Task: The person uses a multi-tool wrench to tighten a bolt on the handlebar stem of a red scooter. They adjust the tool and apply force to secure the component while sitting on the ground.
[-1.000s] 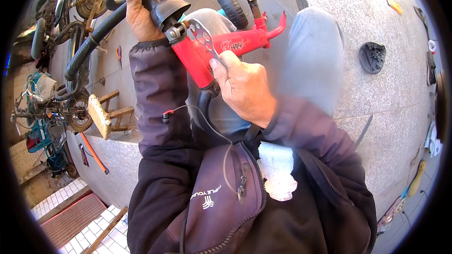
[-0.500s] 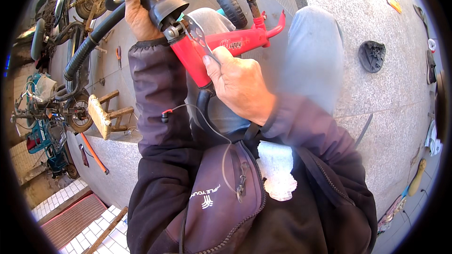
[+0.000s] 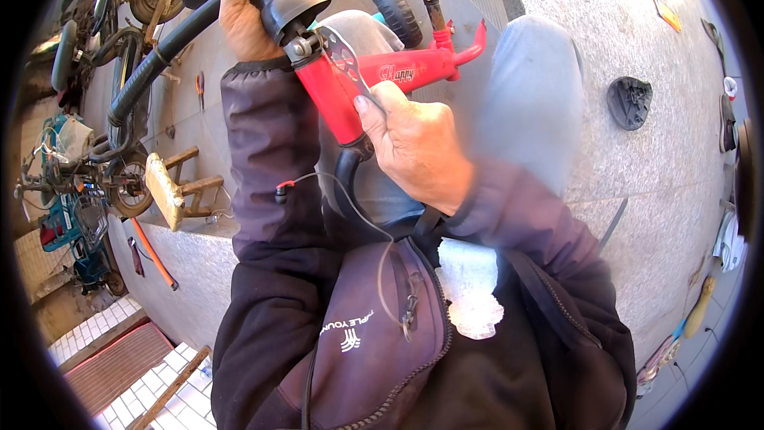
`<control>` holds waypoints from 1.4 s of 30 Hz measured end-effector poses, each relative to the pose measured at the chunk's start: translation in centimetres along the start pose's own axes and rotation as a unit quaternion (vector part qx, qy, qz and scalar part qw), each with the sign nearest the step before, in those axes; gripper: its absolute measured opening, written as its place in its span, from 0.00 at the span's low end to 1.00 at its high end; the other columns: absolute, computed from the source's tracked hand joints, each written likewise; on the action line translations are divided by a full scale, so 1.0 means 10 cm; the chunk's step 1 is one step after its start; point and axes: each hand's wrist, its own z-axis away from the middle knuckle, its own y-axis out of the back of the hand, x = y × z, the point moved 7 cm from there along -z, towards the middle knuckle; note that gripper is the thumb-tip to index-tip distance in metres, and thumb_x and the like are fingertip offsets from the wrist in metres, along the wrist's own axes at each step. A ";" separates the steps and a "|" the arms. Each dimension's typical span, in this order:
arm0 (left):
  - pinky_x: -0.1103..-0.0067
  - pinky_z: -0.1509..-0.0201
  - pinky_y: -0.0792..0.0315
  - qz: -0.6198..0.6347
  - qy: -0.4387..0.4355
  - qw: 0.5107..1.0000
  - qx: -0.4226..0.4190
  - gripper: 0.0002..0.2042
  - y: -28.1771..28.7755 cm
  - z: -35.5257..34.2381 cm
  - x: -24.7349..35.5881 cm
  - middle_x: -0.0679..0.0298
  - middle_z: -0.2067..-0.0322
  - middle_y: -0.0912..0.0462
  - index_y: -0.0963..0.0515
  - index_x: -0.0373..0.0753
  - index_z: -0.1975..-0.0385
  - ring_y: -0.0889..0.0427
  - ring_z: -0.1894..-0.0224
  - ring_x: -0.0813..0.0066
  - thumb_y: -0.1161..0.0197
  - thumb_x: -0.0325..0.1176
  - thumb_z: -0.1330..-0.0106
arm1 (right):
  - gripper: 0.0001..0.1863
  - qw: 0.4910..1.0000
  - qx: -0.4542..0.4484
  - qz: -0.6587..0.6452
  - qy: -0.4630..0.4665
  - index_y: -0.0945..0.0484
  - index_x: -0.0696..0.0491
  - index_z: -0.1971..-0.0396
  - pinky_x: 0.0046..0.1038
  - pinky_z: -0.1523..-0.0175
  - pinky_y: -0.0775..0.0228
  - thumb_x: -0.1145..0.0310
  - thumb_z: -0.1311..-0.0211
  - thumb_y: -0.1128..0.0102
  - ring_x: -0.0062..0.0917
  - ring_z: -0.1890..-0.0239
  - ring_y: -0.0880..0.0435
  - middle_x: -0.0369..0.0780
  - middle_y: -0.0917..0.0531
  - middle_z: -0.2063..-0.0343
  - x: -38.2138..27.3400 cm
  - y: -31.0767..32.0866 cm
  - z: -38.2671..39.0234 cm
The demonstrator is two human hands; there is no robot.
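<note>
A red bike frame (image 3: 329,101) lies across my lap, with a black fork (image 3: 348,173) below its head tube. My left hand (image 3: 248,20) is closed around the black handlebar (image 3: 171,49) at its stem, above a black cup-shaped cover (image 3: 294,14). Below the cover, a metal nut and bearing part (image 3: 302,48) shows at the top of the tube. My right hand (image 3: 422,139) grips a flat metal spanner (image 3: 344,56) with cut-out holes. The spanner's far end lies at that bearing part; whether it is seated on the nut I cannot tell.
Beyond the frame lies a small black wheel (image 3: 395,12). A black plastic cover (image 3: 629,103) and a yellow-handled tool (image 3: 667,13) rest on the stone slab to the right. At left are a wooden stool (image 3: 165,191), a screwdriver (image 3: 200,91), an orange bar (image 3: 153,252) and parked bikes (image 3: 76,215).
The red frame, the handlebar and both hands have shifted slightly to the right together. The spanner stays at the top of the tube, and both grips look the same.
</note>
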 end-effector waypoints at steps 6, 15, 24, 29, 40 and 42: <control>0.52 0.29 0.46 -0.004 -0.006 1.000 0.005 0.19 0.00 0.02 -0.01 0.56 0.68 0.24 0.30 0.37 0.74 0.26 0.49 0.56 0.47 0.49 0.31 | 0.10 1.000 0.000 -0.014 -0.005 0.31 0.54 0.74 0.39 0.77 0.33 0.67 0.36 0.43 0.42 0.82 0.22 0.45 0.25 0.88 0.01 -0.02 -0.01; 0.62 0.36 0.36 -0.024 -0.040 0.999 0.011 0.18 -0.23 0.07 -0.03 0.61 0.73 0.24 0.31 0.41 0.77 0.25 0.56 0.64 0.49 0.46 0.28 | 0.09 1.000 0.003 -0.002 -0.004 0.31 0.54 0.73 0.38 0.78 0.34 0.68 0.36 0.44 0.43 0.82 0.23 0.46 0.26 0.87 0.00 -0.01 0.01; 0.62 0.36 0.36 -0.017 -0.041 0.999 0.007 0.18 -0.24 0.06 -0.04 0.61 0.73 0.24 0.31 0.41 0.77 0.25 0.57 0.64 0.50 0.46 0.28 | 0.09 1.000 0.004 0.008 0.000 0.31 0.54 0.73 0.39 0.78 0.33 0.68 0.36 0.44 0.42 0.83 0.23 0.45 0.25 0.88 -0.02 -0.03 -0.01; 0.62 0.36 0.36 -0.019 -0.043 0.999 0.004 0.18 -0.20 0.06 -0.04 0.62 0.73 0.24 0.32 0.41 0.77 0.25 0.57 0.64 0.50 0.46 0.27 | 0.09 1.000 -0.001 0.020 -0.004 0.31 0.54 0.73 0.39 0.78 0.33 0.68 0.35 0.45 0.42 0.83 0.22 0.45 0.25 0.88 -0.03 -0.09 -0.01; 0.53 0.29 0.45 -0.012 -0.014 1.000 0.014 0.19 0.04 0.06 0.00 0.58 0.69 0.23 0.30 0.39 0.75 0.25 0.50 0.58 0.47 0.49 0.31 | 0.09 0.998 -0.034 0.043 -0.001 0.30 0.55 0.72 0.40 0.77 0.31 0.67 0.35 0.47 0.43 0.83 0.22 0.47 0.24 0.87 -0.03 -0.10 -0.04; 0.54 0.29 0.44 -0.013 -0.014 1.000 0.010 0.19 0.01 0.05 -0.01 0.58 0.69 0.23 0.30 0.39 0.75 0.25 0.50 0.58 0.46 0.49 0.31 | 0.09 0.998 -0.043 0.047 -0.005 0.29 0.55 0.72 0.41 0.76 0.31 0.67 0.35 0.47 0.43 0.83 0.22 0.47 0.24 0.87 -0.06 -0.07 -0.06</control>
